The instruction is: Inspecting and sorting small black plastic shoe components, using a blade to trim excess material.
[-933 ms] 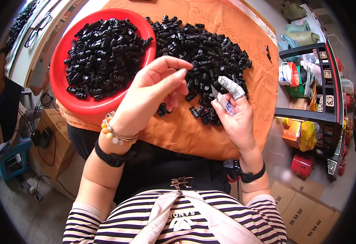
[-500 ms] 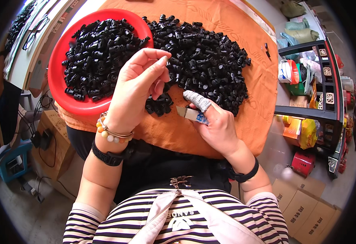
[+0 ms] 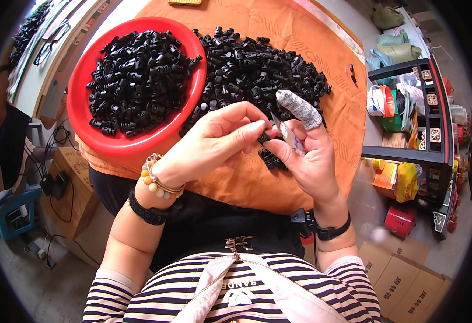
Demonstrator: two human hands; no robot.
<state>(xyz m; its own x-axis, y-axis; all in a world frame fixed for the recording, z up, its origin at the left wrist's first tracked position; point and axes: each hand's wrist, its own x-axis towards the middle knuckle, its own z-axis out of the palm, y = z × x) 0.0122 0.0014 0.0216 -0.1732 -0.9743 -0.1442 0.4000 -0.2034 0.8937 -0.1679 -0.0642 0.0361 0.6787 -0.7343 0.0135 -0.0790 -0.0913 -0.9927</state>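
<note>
- You have the small black part (image 3: 263, 138) between your two hands, at the fingertips, over the near side of the table.
- Your left hand (image 3: 209, 142) comes at it from the left, thumb and index finger drawn together in what looks like a pinch on it; the fingers hide much of the contact.
- Your right hand (image 3: 314, 161) is just as near from the right, its thumb tip at the part and its fingers curled around a wrapped blade (image 3: 274, 119).
- The key relation: the blade slants up and leftward out of your right grip, its point just beside your left fingertips. Whether it touches the part, you cannot tell here; the part's long axis is also too covered to read.
- A grey finger sleeve (image 3: 300, 109) covers your right index finger, which is raised clear of the blade.
- Beneath lies an orange cloth (image 3: 343, 124), with a heap of black parts (image 3: 257, 70) beyond your hands and a filled red basin (image 3: 137, 145) to the left.
- Around you: a dark-framed shelf (image 3: 408, 155) and cartons (image 3: 394, 282) at right, a blue stool (image 3: 18, 215) at left.
</note>
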